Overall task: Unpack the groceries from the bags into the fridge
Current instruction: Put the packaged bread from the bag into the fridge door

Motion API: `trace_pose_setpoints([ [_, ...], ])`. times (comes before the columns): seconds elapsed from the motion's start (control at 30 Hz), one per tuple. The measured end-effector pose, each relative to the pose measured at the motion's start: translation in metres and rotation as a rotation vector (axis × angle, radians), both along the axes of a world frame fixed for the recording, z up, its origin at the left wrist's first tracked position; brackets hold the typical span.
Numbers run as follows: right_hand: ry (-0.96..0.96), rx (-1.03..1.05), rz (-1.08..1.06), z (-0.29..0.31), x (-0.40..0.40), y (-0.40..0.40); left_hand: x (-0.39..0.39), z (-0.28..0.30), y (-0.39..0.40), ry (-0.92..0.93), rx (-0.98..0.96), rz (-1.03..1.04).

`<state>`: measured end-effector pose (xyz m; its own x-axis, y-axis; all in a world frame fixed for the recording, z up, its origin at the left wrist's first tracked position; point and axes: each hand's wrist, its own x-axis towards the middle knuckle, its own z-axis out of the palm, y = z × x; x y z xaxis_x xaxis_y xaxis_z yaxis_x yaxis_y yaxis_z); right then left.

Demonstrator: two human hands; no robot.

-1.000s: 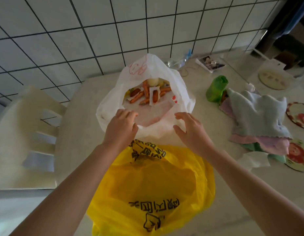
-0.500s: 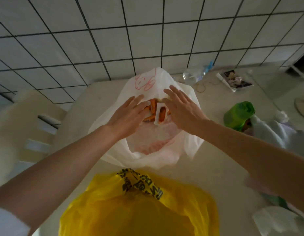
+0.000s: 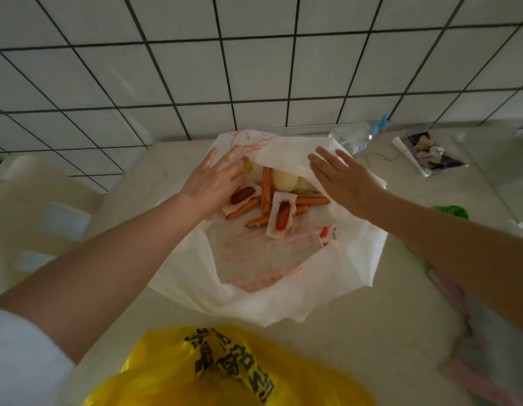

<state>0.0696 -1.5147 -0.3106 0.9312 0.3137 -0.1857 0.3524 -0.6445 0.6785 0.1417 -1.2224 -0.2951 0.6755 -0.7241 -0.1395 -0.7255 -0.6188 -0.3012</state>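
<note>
Both arms reaching forward, left grip (image 3: 213, 180) and right grip (image 3: 341, 178) flat, fingers spread

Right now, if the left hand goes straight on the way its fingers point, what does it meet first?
Probably the far wall of the white bag: the left hand points up and away over the carrots, fingertips already at that wall. Depth is unclear.

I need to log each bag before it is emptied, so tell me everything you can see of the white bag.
The white bag is thin, soft, slightly see-through plastic with a pink line drawing near its far edge. It lies on the pale table, mouth spread wide toward the camera, just beyond the yellow bag. Inside show loose carrots, small packets with reddish sausages and pale round items. The left hand reaches inside; the right hand lies flat with straight fingers on the far right edge.
</note>
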Motion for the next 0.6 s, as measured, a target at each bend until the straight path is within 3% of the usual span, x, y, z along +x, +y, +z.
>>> trace_pose_setpoints([
  [0.23, 0.065, 0.063, -0.115, -0.009, 0.02, -0.014, 0.03, -0.012, -0.008, -0.051, -0.005, 0.065],
  [0.37, 0.112, 0.139, -0.182, -0.019, 0.026, -0.019, 0.041, -0.024, -0.012, 0.047, -0.026, 0.15],
  [0.6, 0.241, 0.653, -0.267, -0.023, 0.036, -0.037, 0.044, -0.047, -0.013, 0.327, 0.023, 0.264],
])
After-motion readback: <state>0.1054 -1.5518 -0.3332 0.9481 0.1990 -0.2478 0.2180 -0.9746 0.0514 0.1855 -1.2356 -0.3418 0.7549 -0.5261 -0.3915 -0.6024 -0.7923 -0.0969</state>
